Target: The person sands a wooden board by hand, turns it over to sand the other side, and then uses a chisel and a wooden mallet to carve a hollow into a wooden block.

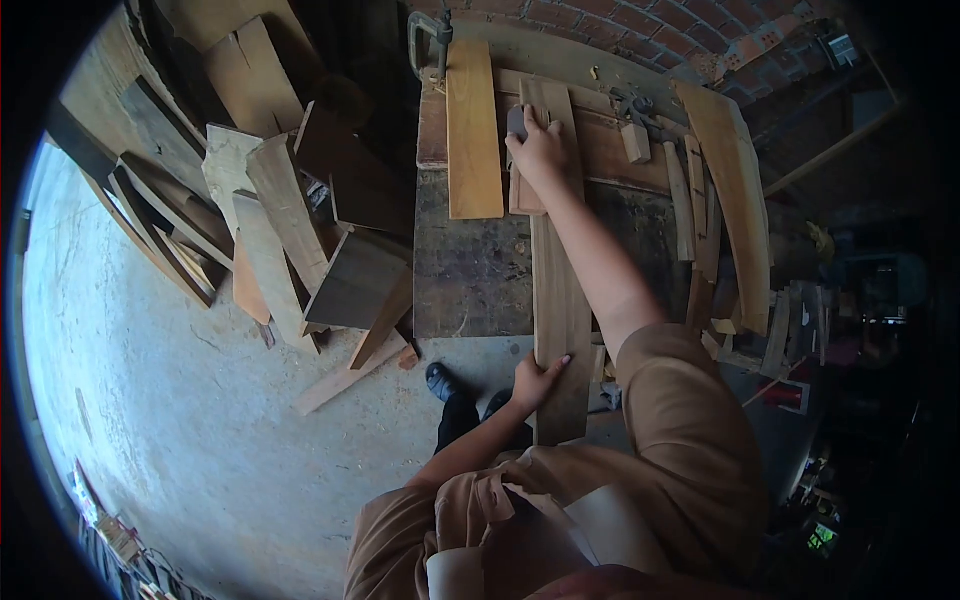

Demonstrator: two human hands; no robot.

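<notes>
A long wooden board (558, 290) runs from the workbench toward my body, its near end sticking out past the bench's front edge. My left hand (540, 382) is closed around this near end, thumb on the upper face. Farther up, my right hand (541, 152) reaches over the board, its fingers closed about a small dark block (517, 122); its underside is hidden. Just under that hand a shorter wood piece (526, 197) lies against the board. To the left rests a yellowish plank (474, 140), apart from both hands.
A metal clamp (443, 40) stands at the bench's far left corner. Right of the board are a small wood block (636, 144), tools and a wide leaning plank (735, 190). Many offcuts (285, 210) are piled on the left, above the concrete floor (200, 420).
</notes>
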